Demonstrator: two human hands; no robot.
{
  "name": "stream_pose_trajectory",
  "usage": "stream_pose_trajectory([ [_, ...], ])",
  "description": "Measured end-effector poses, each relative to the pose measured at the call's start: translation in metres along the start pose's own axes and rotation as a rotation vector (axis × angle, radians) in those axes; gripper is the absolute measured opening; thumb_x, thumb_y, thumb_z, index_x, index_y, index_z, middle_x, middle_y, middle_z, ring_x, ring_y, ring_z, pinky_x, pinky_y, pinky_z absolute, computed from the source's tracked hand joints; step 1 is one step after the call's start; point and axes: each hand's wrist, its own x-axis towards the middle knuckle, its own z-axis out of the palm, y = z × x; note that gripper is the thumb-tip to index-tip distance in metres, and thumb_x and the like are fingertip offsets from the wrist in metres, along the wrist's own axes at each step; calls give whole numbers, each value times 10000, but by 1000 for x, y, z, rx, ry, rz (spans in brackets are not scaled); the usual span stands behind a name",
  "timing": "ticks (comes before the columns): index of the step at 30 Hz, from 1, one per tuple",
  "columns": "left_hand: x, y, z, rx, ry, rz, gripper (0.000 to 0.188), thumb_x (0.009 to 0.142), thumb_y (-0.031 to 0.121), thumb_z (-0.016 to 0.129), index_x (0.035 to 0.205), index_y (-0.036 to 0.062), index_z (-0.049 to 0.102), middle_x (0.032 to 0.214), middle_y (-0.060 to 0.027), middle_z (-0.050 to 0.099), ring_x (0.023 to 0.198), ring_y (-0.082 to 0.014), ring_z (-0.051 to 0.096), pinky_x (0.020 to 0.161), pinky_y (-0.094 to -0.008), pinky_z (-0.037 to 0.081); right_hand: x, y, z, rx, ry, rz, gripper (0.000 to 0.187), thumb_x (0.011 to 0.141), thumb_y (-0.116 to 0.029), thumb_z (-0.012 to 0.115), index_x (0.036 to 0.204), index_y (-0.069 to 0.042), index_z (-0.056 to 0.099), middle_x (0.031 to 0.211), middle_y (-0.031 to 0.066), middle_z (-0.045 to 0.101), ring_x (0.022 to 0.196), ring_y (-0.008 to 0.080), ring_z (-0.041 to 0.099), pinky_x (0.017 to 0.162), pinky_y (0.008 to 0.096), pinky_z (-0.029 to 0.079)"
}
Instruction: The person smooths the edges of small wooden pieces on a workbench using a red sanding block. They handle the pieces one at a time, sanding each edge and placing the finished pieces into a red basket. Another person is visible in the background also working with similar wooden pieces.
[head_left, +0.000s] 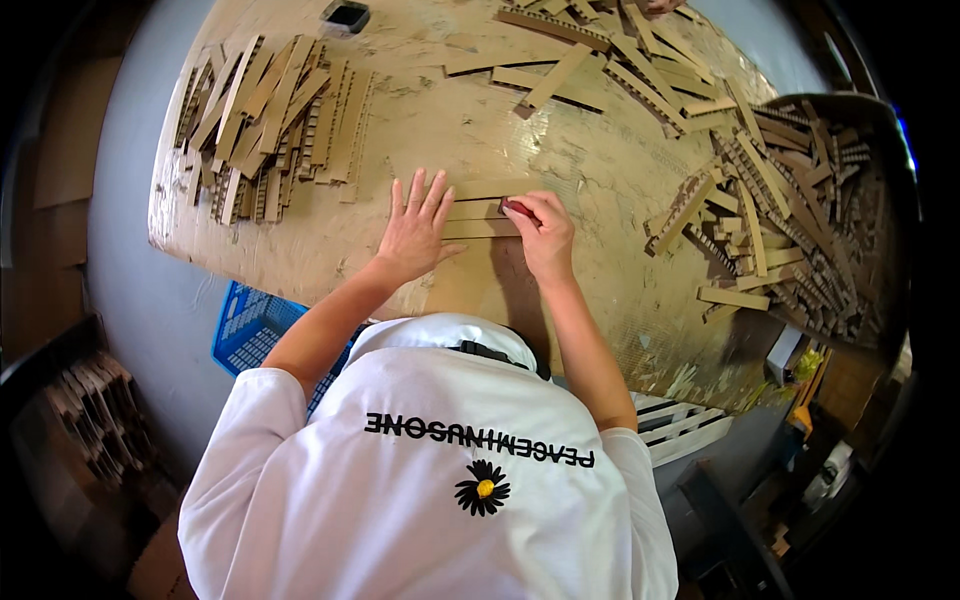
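Several cardboard strips lie side by side in front of me, running left to right. My left hand rests flat at their left end with its fingers spread, holding nothing. At the other end, my right hand pinches a small dark red block, which looks like a stamp, down against the strips. Its underside is hidden. Farther off at the table's back edge sits a small open container with a black inside, perhaps an ink pad.
A pile of cardboard strips covers the table's left side. More loose strips lie at the back and along the right, beside a full dark container. A blue plastic crate stands below the near edge. Part of another person's hand shows at the top.
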Motion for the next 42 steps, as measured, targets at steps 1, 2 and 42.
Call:
stream_pose_trajectory([
  [1,-1,3,1,-7,3,-24,953,924,635,635,1596,8,384,1733,-182,184,1596,-466,79,1247,-697,92,7,0,4,-59,-19,-36,116,845,-42,807,957,-54,777,917,57,674,813,217,657,713,326,528],
  [2,-1,3,5,-3,25,-15,948,924,634,635,1593,9,390,1732,-181,187,1594,-470,83,1248,-694,95,12,1,9,-115,-40,-73,117,839,-45,808,950,-60,777,909,57,673,808,228,656,708,330,528],
  [42,-20,-4,37,-266,337,25,621,853,261,798,1444,306,614,1705,-156,239,1555,-525,175,1191,-742,238,11,-10,7,-194,-114,-122,130,825,-52,824,948,-72,786,927,68,692,814,234,658,733,338,533],
])
